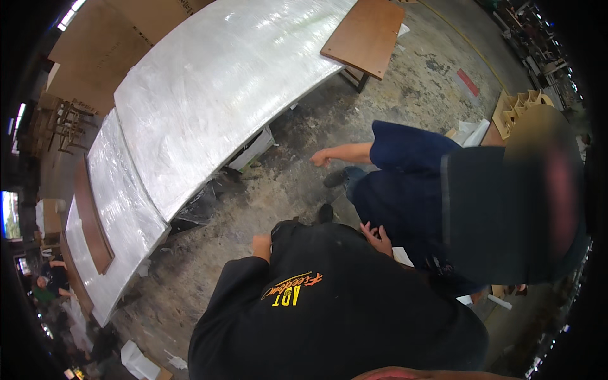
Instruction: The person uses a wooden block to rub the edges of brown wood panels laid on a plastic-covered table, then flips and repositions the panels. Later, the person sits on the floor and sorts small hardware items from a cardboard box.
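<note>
My left hand (261,246) is in front of my waist, beyond the edge of my black sleeve. Only part of it shows, and its fingers are too hidden to read. On the other side of my body, my right hand (378,239) has its fingers apart, with nothing visible in it. It is close to a co-worker in a dark blue shirt (405,196) on my right. The co-worker's bare arm reaches left, and that hand (321,157) is over the stained floor. Ahead and to the left lies a large panel wrapped in clear plastic film (215,88), out of my hands' reach.
A brown wooden board (364,38) rests on the panel's far right corner; a curved brown strip (92,215) lies on its left section. Large cardboard sheets (101,57) stand behind. Another person (54,278) is at far left. White scrap (138,361) lies on the floor (304,136).
</note>
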A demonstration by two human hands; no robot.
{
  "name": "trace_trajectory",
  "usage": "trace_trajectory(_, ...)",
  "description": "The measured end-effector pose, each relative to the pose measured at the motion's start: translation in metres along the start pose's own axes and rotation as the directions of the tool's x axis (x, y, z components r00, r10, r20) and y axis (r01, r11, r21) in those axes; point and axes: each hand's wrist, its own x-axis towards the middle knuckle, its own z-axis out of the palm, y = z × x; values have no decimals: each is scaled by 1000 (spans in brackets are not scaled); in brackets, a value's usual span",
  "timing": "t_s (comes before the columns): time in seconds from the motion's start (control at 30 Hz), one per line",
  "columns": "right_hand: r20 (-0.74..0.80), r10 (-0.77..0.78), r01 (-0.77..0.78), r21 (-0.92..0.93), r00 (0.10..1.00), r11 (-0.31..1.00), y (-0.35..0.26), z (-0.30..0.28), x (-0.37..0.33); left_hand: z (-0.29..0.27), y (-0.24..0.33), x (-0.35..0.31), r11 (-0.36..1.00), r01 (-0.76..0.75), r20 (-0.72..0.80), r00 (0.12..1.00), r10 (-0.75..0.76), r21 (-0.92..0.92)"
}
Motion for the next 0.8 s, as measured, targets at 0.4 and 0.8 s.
trace_trajectory(0.4,453,-254,-424,891,855,162,-103,-38,-41,-89,-2,4,832,-194,172,930,325,-519)
trace_trajectory(0.8,761,-422,-509,-141,492,-849,-48,-98,178,-116,-284,8,919,39,213,976,50,-392)
